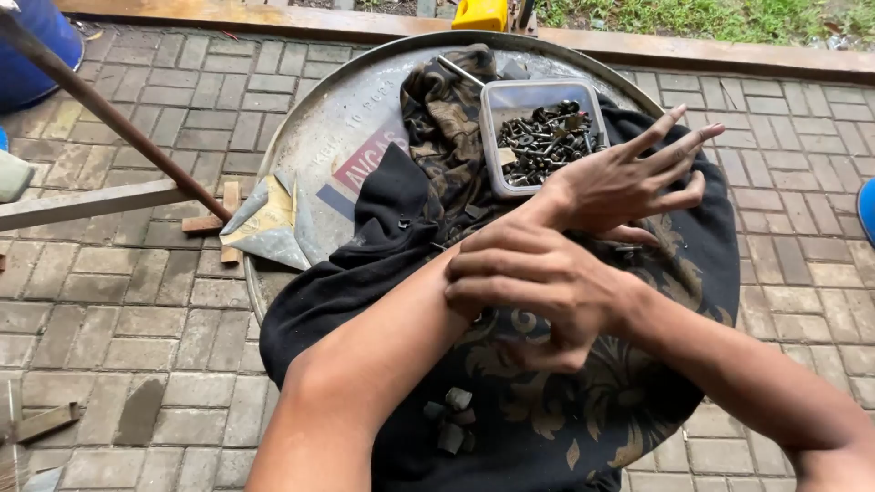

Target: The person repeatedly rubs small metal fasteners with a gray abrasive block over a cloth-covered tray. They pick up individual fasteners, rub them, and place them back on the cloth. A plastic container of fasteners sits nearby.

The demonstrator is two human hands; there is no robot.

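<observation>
Carrier: round metal drum lid (301,137), lying flat on a brick-paved floor (137,301), with red and blue lettering on its left half.

Cover: black cloth with a gold leaf pattern (547,410), draped over the right and near parts of the drum lid and hanging past its near edge. A second, brown patterned cloth (447,118) lies bunched toward the far middle.

Left hand (629,182): stretched out from the near left, back upward, fingers spread wide and apart, holding nothing. It hovers just beside the near right corner of the clear plastic tray; whether it touches the cloth below cannot be told.

Right hand (538,273): reaches in from the near right, its grip wrapped around the left wrist, fingers together across the forearm.

Clear plastic tray (538,96): rectangular, at the far right of the drum lid, holding a heap of dark bolts and screws (545,138).

Small grey metal pieces (453,421): a cluster on the black cloth near the near edge, under the left forearm.

Folded grey sheet scrap (269,223): at the left edge of the drum lid, partly overhanging.

Surroundings: rusty metal rod (109,114) slanting across the floor at far left; blue barrel (32,46) in the far left corner; yellow object (480,14) beyond the far edge.
</observation>
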